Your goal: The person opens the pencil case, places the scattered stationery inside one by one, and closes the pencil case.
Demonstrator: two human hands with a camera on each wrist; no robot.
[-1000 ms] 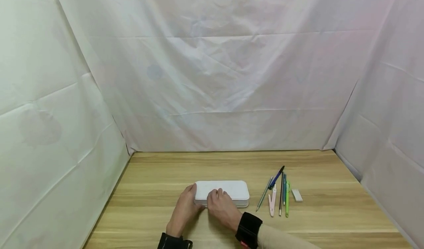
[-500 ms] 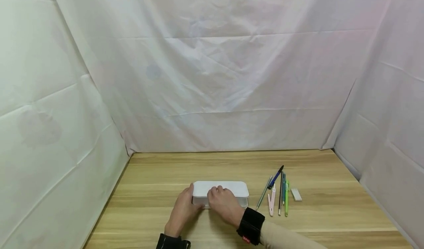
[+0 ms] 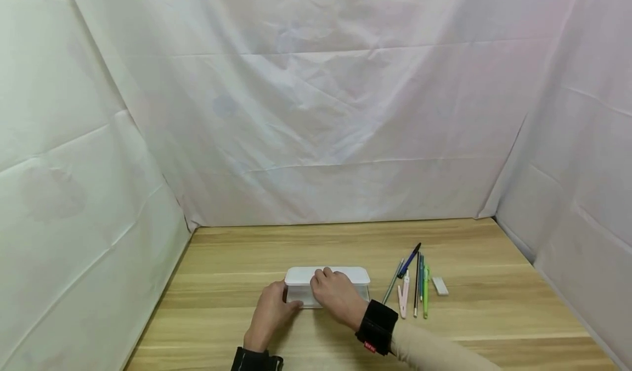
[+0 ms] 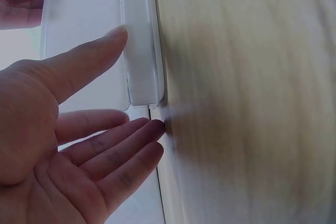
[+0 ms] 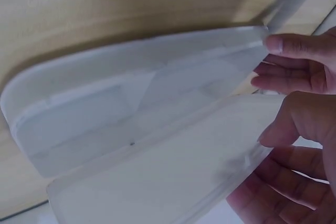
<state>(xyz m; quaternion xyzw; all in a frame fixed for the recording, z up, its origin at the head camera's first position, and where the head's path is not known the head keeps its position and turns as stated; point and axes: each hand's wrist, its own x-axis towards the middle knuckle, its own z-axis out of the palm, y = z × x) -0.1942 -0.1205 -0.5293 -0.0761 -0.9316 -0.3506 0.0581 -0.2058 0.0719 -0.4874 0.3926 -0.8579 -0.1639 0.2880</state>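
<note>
While your right grip (image 3: pixel 338 297) pinches the lid (image 5: pixel 168 161) at its front edge, thumb inside and fingers outside, your left grip (image 3: pixel 270 308) lies with fingers extended, unclenched, past the left end of the case (image 5: pixel 126 59), thumb touching it near the front corner. The case sits on the bench (image 3: pixel 237 250), lower centre of the head view, lid tilted up. Expect it stiff, light and rather slick: take the lid mid-edge and steady the case low, since it could skid. Toward the lower right lie the green pen (image 3: pixel 426 297) and eraser (image 3: pixel 440 286).
</note>
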